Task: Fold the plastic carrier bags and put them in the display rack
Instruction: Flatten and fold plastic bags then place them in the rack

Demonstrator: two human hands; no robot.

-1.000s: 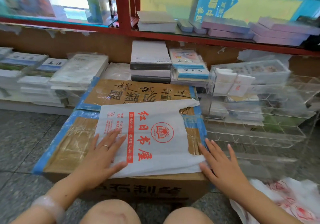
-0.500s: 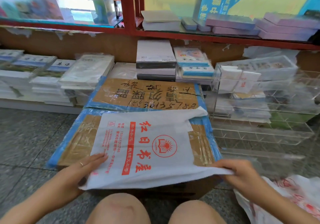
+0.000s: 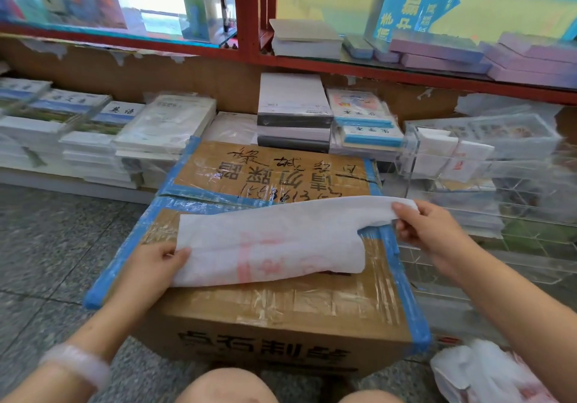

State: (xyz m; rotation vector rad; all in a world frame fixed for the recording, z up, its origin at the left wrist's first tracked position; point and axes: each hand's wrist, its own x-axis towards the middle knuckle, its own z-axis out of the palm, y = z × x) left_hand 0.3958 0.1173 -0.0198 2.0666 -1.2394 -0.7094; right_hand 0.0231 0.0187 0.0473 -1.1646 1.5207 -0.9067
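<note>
A white plastic carrier bag (image 3: 268, 243) with red print showing faintly through it lies half folded over on a taped cardboard box (image 3: 281, 309). My left hand (image 3: 156, 265) pinches the bag's left edge low on the box. Higher and further back, my right hand (image 3: 427, 227) pinches the right edge, lifted off the box. The clear acrylic display rack (image 3: 512, 202) stands right of the box; folded white bags (image 3: 449, 152) sit in its upper left compartment.
A heap of loose white and red bags (image 3: 487, 374) lies on the tiled floor at the lower right. Stacks of books (image 3: 162, 124) and paper packs (image 3: 293, 103) line the low shelf behind the box. My knees (image 3: 224, 387) are just before the box.
Both hands took the bag's near edge and lifted it up and away from me, turning the printed face under. The right hand has risen further than the left.
</note>
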